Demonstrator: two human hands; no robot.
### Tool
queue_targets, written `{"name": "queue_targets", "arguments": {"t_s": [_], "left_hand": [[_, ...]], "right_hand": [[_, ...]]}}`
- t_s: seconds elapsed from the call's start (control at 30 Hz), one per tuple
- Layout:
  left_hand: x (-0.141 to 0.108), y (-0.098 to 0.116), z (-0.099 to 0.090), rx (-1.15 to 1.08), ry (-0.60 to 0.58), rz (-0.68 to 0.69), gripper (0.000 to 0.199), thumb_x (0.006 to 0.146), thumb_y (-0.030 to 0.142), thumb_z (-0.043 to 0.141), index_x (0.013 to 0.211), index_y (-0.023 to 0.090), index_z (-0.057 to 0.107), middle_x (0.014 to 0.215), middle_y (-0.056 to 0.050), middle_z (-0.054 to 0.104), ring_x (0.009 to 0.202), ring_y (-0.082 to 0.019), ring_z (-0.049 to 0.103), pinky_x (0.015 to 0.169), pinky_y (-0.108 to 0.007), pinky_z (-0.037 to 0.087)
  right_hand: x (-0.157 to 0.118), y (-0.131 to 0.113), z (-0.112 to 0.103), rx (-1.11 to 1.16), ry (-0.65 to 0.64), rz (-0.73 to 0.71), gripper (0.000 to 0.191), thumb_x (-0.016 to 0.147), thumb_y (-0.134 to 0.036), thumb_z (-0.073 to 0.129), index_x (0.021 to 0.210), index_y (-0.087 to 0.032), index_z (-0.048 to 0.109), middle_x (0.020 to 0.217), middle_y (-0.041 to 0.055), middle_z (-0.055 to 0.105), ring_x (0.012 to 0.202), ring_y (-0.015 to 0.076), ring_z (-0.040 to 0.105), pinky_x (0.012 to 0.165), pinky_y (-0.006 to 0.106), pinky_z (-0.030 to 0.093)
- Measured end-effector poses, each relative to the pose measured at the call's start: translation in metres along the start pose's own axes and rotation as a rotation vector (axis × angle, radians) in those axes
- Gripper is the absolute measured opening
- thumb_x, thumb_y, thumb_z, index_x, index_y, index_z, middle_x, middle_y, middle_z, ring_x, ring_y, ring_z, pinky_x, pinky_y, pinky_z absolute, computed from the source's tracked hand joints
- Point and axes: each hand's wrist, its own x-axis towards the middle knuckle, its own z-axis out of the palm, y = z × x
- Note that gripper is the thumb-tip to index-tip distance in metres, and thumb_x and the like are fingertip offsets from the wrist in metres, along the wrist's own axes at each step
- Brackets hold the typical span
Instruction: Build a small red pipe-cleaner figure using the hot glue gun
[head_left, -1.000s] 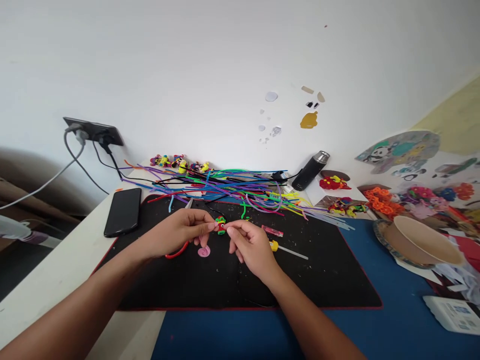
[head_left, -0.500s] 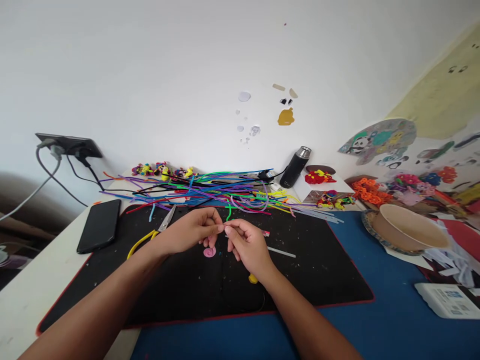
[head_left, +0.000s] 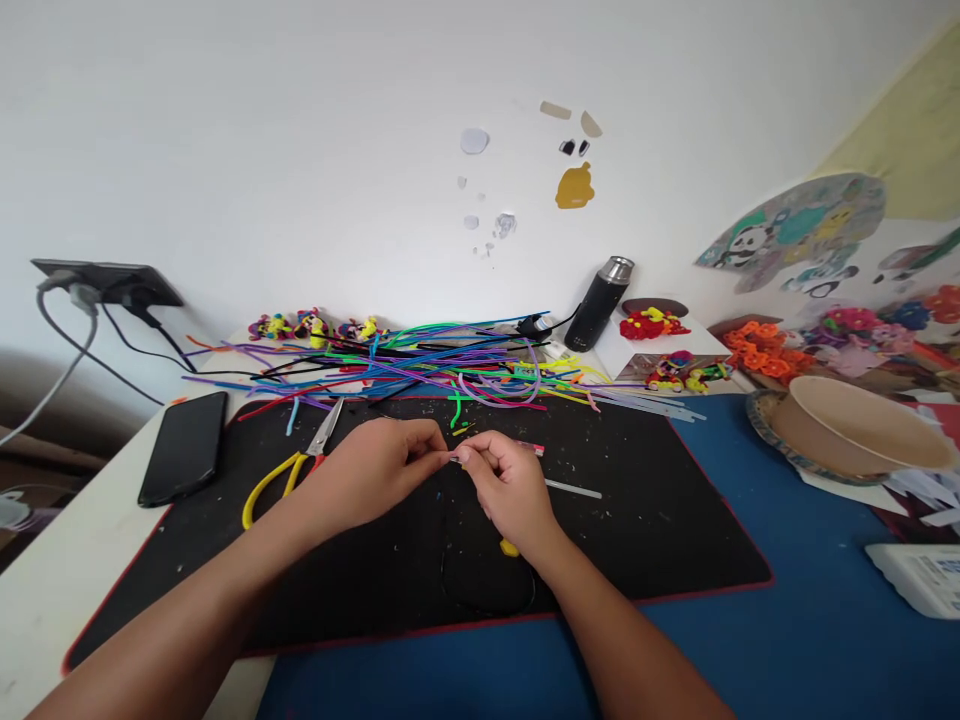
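Over the black mat (head_left: 615, 540), my left hand (head_left: 394, 465) and my right hand (head_left: 510, 485) meet fingertip to fingertip. Both are closed in a pinch around a small pink piece (head_left: 453, 456), mostly hidden by the fingers. Yellow-handled scissors (head_left: 274, 485) lie to the left, partly behind my left forearm. Right of my right hand rests a translucent stick (head_left: 574, 489). A small yellow object (head_left: 509, 548) sits under my right wrist. Short green pieces (head_left: 456, 410) lie just beyond the fingertips.
A pile of colourful pipe cleaners (head_left: 405, 370) spans the back. At the left is a black phone (head_left: 184, 450). A black bottle (head_left: 598, 305) stands by the wall, and a round beige bowl (head_left: 855, 425) sits at the right.
The pink coil that lay below my left fingers no longer shows on the mat. Both hands still pinch together, my left fingers now more curled. The view has shifted slightly.
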Motion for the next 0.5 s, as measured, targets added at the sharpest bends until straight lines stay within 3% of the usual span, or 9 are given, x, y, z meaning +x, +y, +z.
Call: {"name": "queue_targets", "arguments": {"t_s": [0.1,0.27,0.5], "left_hand": [[-0.002,0.006,0.002,0.092,0.064,0.023,0.029,0.098,0.045,0.056,0.091,0.023,0.073,0.066,0.002,0.065,0.058,-0.015,0.052,0.056,-0.028,0.03],[-0.003,0.006,0.001,0.046,0.104,0.015,0.03,0.097,0.047,0.056,0.089,0.022,0.071,0.063,0.004,0.062,0.057,-0.015,0.05,0.055,-0.027,0.03],[-0.005,0.01,0.004,0.099,0.102,0.05,0.029,0.097,0.044,0.055,0.088,0.022,0.071,0.063,0.003,0.064,0.056,-0.015,0.051,0.055,-0.027,0.029]], "right_hand": [[0.0,-0.003,-0.001,0.069,-0.017,0.021,0.028,0.099,-0.047,0.065,0.092,-0.02,0.07,0.047,-0.0104,0.045,0.035,0.0081,0.039,0.038,0.022,0.028],[0.001,-0.012,-0.003,0.19,-0.112,0.056,0.032,0.098,-0.05,0.064,0.101,-0.019,0.07,0.051,-0.0092,0.052,0.036,0.0082,0.042,0.04,0.021,0.031],[0.0,-0.012,-0.002,0.155,-0.109,0.049,0.027,0.097,-0.047,0.066,0.098,-0.019,0.069,0.051,-0.0091,0.053,0.036,0.008,0.044,0.04,0.021,0.031]]}}
